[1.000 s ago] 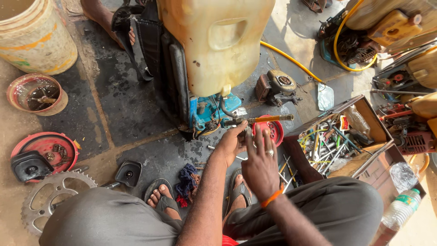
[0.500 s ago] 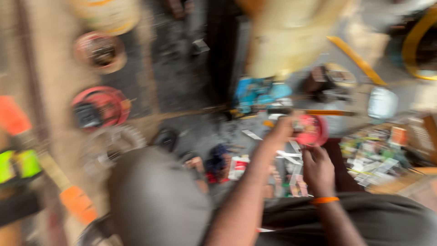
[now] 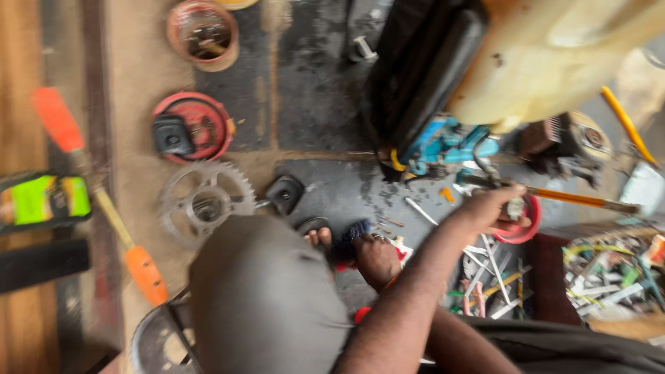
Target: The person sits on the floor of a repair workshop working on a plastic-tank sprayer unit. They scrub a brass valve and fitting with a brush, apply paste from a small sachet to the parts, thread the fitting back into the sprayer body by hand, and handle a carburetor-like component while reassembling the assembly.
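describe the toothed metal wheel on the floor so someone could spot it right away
Start at the big cream tank at the top right, then look down and left across the dark floor slab. The sprocket lies flat just below the round red cover. It alone is bare grey metal, ringed with teeth and cut-out holes.

Grimy concrete floor (image 3: 312, 90) (parts strewn about).
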Tool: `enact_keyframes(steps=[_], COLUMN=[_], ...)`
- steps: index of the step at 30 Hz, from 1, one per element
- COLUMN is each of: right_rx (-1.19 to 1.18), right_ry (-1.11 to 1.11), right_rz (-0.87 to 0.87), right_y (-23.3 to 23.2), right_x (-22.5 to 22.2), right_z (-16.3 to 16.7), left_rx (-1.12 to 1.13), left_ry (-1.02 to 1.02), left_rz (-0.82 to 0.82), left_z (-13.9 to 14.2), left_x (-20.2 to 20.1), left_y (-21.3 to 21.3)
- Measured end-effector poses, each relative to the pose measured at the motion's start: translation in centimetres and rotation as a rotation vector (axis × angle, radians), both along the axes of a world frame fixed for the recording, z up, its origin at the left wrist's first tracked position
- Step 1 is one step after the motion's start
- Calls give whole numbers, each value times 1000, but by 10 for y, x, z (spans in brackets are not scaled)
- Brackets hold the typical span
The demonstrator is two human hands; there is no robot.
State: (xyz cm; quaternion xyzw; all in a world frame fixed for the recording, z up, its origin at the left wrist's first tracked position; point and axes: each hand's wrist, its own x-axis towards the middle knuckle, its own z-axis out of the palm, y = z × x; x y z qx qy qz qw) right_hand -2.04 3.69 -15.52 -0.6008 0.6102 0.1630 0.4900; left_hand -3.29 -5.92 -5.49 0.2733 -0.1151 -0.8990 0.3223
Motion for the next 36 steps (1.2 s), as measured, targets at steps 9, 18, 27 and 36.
enact_keyframes(steps=[9, 18, 27, 36], right_rx=[-293, -953, -249, -908], right_ry=[-88, 267, -408, 300], right_rz=[-485, -248, -646, -7], right_y=[13, 32, 38, 56], right_x=[-151, -107, -131, -143], right_z=[135, 133, 133, 195], left_rx=[-142, 112, 26, 141], left_ry=[-12, -177, -455, -337], left_rz=[-56, -2, 58, 50], left_z=[-43, -53, -53, -43], left_x=[-20, -46, -58, -50], left_y=[1, 15, 16, 16])
